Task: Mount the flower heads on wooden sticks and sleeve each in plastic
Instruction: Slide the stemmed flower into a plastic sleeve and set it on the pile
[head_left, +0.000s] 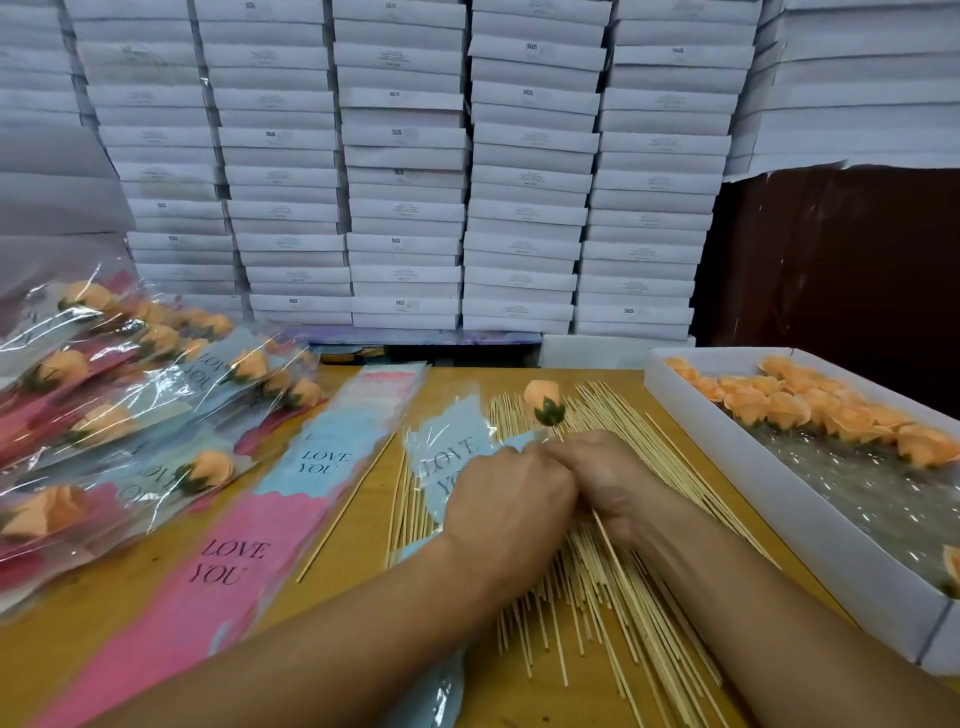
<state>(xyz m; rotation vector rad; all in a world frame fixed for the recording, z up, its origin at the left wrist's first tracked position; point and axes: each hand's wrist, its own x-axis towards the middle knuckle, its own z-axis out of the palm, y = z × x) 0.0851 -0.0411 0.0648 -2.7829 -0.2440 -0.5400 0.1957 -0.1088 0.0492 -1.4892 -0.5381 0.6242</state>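
Here, flower head beyond right hand, seemingly gripped

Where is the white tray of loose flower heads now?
The white tray lies on the table's right side, just right of the pile of wooden sticks.

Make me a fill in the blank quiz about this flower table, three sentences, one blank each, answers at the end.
1. The words printed on the pink and blue sleeves read ____.
2. The loose flower heads in the white tray are ____ in colour.
3. The flower on a stick held by both hands, left hand and right hand, lies over a pile of wooden ____.

Answers: LOVE YOU; orange; sticks
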